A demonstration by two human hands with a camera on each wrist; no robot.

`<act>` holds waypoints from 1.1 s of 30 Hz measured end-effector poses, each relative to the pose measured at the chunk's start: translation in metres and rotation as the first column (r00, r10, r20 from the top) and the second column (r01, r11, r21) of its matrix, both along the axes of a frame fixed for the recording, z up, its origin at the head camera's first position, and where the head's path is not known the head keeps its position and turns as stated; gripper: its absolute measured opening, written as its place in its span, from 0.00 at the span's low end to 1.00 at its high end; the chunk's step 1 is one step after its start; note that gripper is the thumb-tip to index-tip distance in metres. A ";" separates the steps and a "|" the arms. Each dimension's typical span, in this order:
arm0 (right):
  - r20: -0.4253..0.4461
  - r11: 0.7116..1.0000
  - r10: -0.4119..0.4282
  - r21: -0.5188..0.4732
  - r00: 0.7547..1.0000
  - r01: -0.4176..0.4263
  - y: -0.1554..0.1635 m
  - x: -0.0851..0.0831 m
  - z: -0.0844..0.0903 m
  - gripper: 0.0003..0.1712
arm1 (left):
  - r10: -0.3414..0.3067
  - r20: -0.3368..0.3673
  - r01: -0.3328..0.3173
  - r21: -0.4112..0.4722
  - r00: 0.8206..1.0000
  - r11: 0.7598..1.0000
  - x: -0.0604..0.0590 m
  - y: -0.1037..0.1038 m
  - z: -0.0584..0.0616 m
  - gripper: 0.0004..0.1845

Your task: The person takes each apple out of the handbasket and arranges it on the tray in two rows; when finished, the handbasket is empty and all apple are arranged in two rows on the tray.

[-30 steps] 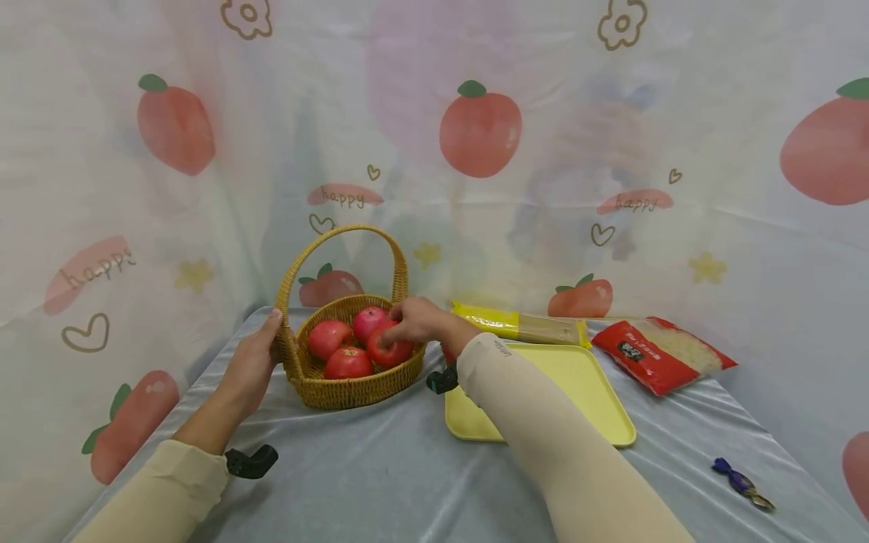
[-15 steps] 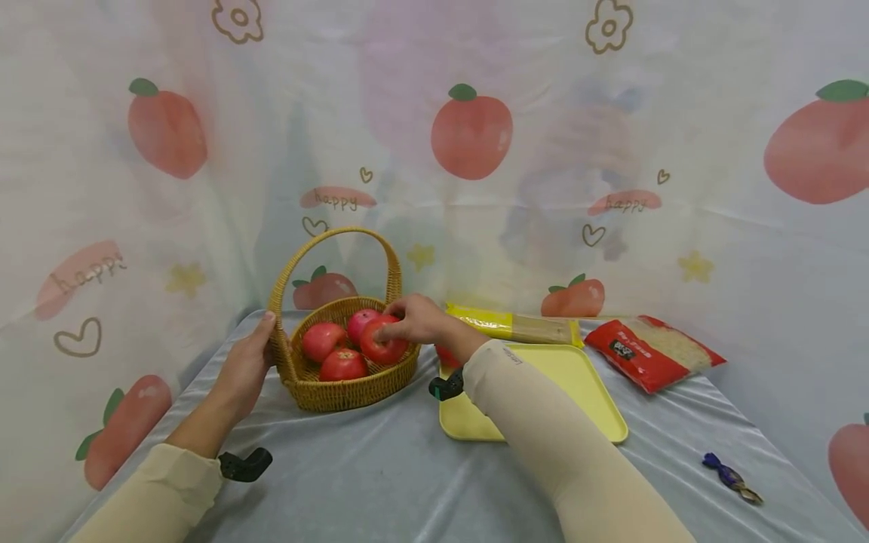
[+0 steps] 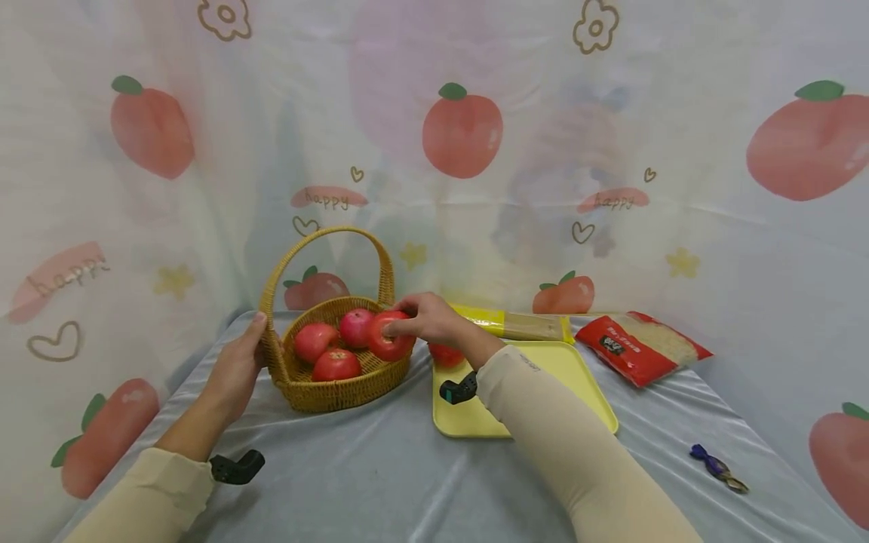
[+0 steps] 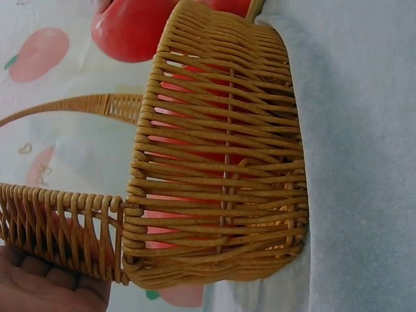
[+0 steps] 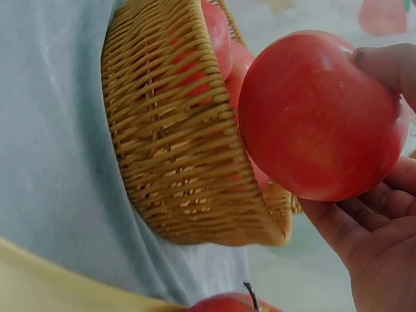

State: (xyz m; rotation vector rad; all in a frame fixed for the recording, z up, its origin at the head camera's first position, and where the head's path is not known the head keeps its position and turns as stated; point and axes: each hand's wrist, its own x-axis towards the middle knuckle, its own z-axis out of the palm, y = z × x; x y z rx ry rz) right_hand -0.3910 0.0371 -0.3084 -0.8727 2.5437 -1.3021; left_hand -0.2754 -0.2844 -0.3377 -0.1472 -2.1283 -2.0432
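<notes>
A wicker basket (image 3: 346, 394) with a tall arched handle stands at the left of the cloth-covered table. My left hand (image 3: 234, 369) holds the base of its handle on the left side; in the left wrist view the fingers (image 4: 49, 279) lie along the woven handle. My right hand (image 3: 434, 320) grips a red apple (image 5: 318, 117) between thumb and fingers, raised at the basket's right rim. Inside the basket lie further apples, among them a front one (image 3: 337, 365), a left one (image 3: 315, 342) and a pinkish one at the back (image 3: 356, 327).
Right of the basket is a yellow tray (image 3: 475, 426) with another apple (image 3: 446, 354) at its left back corner, partly behind my right wrist. A yellow noodle packet (image 3: 536, 327) lies behind the tray. Farther right are a red bag (image 3: 638, 351) and a purple-wrapped candy (image 3: 718, 467).
My right hand has lifted the apple up from among the others toward the basket's right rim. The left hand stays at the handle. The whole view has shifted slightly.
</notes>
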 end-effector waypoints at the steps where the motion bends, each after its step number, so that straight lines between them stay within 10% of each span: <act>1: 0.000 1.000 -0.001 -0.002 1.000 0.001 0.003 0.001 0.000 0.21 | -0.001 0.000 0.001 -0.001 1.000 1.000 0.000 0.000 0.000 0.27; 33: 0.105 0.979 -0.130 -0.142 0.986 0.144 0.097 0.009 -0.008 0.27 | -0.007 0.008 0.008 -0.030 1.000 1.000 0.003 -0.002 -0.001 0.26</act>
